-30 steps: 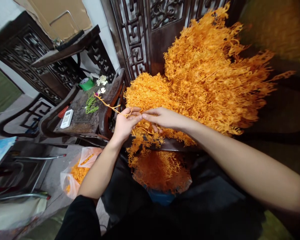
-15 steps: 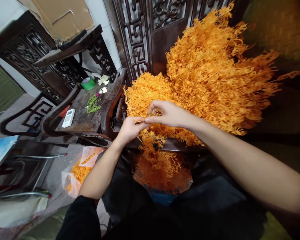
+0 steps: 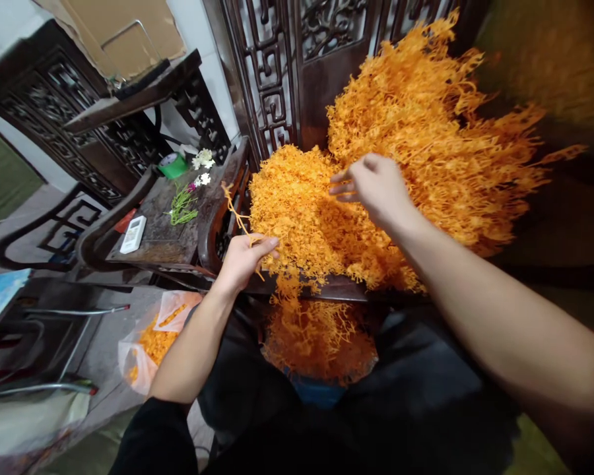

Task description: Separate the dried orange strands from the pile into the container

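A big heap of orange artificial sprigs [image 3: 416, 152] lies piled on a dark wooden seat in front of me. My left hand [image 3: 242, 258] is closed in a pinch on one thin orange sprig [image 3: 235, 210] that sticks up to the left of the heap. Farther back, my right hand [image 3: 373, 186] hovers over the top of the heap with its fingers loosely spread and nothing held. More orange sprigs fill a blue container [image 3: 319, 389] low between my knees.
A dark carved side table [image 3: 153, 231] at the left carries a white remote [image 3: 132, 233], green stems [image 3: 182, 206], small white flowers [image 3: 201, 158] and a green tape roll [image 3: 172, 165]. A plastic bag with orange bits [image 3: 151, 343] lies on the floor. Carved wooden screens [image 3: 287, 72] stand behind.
My hands were joined on a sprig at the heap's front. They have parted: the right has let go and risen to the top of the heap, the left keeps the sprig.
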`<state>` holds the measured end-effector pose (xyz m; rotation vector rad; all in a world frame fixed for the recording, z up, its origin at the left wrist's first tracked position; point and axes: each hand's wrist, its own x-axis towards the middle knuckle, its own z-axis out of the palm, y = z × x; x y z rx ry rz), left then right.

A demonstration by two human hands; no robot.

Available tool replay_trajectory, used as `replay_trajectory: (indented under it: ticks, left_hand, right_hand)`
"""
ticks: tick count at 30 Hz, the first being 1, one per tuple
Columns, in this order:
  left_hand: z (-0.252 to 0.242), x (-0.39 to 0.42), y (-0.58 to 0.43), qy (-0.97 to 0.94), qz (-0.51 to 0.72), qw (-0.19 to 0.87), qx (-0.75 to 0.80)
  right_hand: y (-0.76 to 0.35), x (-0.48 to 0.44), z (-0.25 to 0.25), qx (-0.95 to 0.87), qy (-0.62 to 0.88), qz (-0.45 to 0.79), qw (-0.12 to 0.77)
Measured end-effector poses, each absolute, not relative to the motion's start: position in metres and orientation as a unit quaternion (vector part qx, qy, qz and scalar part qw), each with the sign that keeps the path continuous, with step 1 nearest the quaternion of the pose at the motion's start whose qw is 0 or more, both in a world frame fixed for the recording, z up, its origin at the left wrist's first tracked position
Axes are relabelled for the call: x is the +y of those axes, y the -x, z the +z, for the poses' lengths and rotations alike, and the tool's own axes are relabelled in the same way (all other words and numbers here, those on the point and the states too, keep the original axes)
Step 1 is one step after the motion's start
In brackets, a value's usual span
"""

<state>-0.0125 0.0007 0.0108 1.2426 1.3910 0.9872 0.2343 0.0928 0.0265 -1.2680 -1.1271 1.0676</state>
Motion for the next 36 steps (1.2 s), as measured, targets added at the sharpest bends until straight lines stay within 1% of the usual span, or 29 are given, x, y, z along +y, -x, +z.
replay_trajectory:
  ticks: [3, 5, 10, 14, 16, 18, 20, 23, 25, 27, 30, 31, 32, 33, 36]
  left_hand:
    - [0.012, 0.002, 0.014, -0.517, 0.428, 0.481, 0.565]
    - [0.014, 0.002, 0.013, -0.525, 0.428, 0.480, 0.557]
    - [0.016, -0.001, 0.012, -0.545, 0.416, 0.471, 0.555]
    - [0.017, -0.004, 0.015, -0.569, 0.397, 0.458, 0.555]
    - [0.019, -0.005, 0.017, -0.585, 0.380, 0.453, 0.555]
    - [0.021, -0.006, 0.018, -0.604, 0.360, 0.446, 0.554]
    - [0.023, -0.006, 0.018, -0.621, 0.341, 0.438, 0.553]
    - [0.025, -0.006, 0.015, -0.635, 0.325, 0.433, 0.551]
    - [0.025, -0.006, 0.014, -0.638, 0.318, 0.436, 0.550]
    - [0.024, -0.006, 0.015, -0.632, 0.309, 0.448, 0.552]
    - [0.023, -0.007, 0.020, -0.600, 0.307, 0.474, 0.566]
    - [0.022, -0.008, 0.022, -0.590, 0.311, 0.478, 0.572]
    - [0.022, -0.008, 0.024, -0.583, 0.317, 0.478, 0.575]
    - [0.022, -0.008, 0.026, -0.581, 0.322, 0.476, 0.576]
    - [0.022, -0.008, 0.028, -0.590, 0.325, 0.465, 0.575]
  right_hand:
    - [-0.232, 0.088, 0.020, -0.540, 0.520, 0.482, 0.454]
    - [-0.226, 0.082, 0.018, -0.570, 0.506, 0.488, 0.424]
    - [-0.220, 0.077, 0.019, -0.552, 0.454, 0.524, 0.462]
    - [-0.226, 0.079, 0.025, -0.537, 0.420, 0.559, 0.472]
    - [-0.229, 0.077, 0.030, -0.561, 0.399, 0.534, 0.491]
    - [-0.232, 0.073, 0.037, -0.624, 0.364, 0.483, 0.495]
    - [-0.230, 0.068, 0.040, -0.695, 0.325, 0.460, 0.447]
    - [-0.219, 0.063, 0.037, -0.733, 0.313, 0.493, 0.348]
    - [-0.211, 0.065, 0.031, -0.713, 0.342, 0.513, 0.334]
    - [-0.210, 0.073, 0.026, -0.673, 0.385, 0.506, 0.379]
    - [-0.225, 0.089, 0.028, -0.591, 0.438, 0.417, 0.534]
    - [-0.232, 0.092, 0.031, -0.569, 0.442, 0.385, 0.577]
    - [-0.240, 0.094, 0.035, -0.555, 0.444, 0.367, 0.600]
    - [-0.246, 0.093, 0.038, -0.556, 0.444, 0.364, 0.601]
    - [-0.248, 0.075, 0.048, -0.620, 0.431, 0.395, 0.524]
